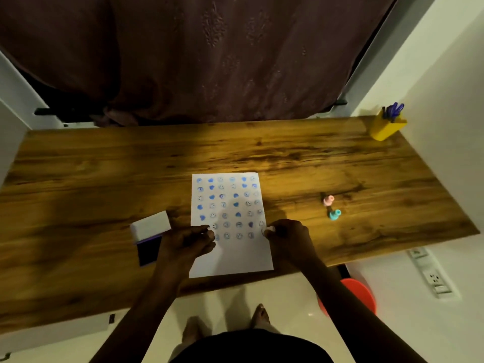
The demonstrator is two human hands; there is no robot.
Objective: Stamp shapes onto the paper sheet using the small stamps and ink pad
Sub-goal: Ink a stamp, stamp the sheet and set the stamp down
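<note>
A white paper sheet (230,255) lies on the wooden table (104,179), covered with rows of blue heart and smiley prints. My left hand (187,243) rests on the sheet's left edge with curled fingers; whether it holds a stamp is hidden. My right hand (288,238) pinches a small pale stamp (269,229) at the sheet's right edge, by the lowest printed rows. The ink pad (146,250) lies open to the left of the sheet, its white lid (150,225) tilted up. A pink stamp (328,200) and a teal stamp (334,214) lie to the right.
A yellow pen holder (385,128) with blue pens stands at the table's far right corner. A dark curtain (209,56) hangs behind the table. A red stool (358,294) is on the floor under the right side, and a wall socket strip (432,276) is at right.
</note>
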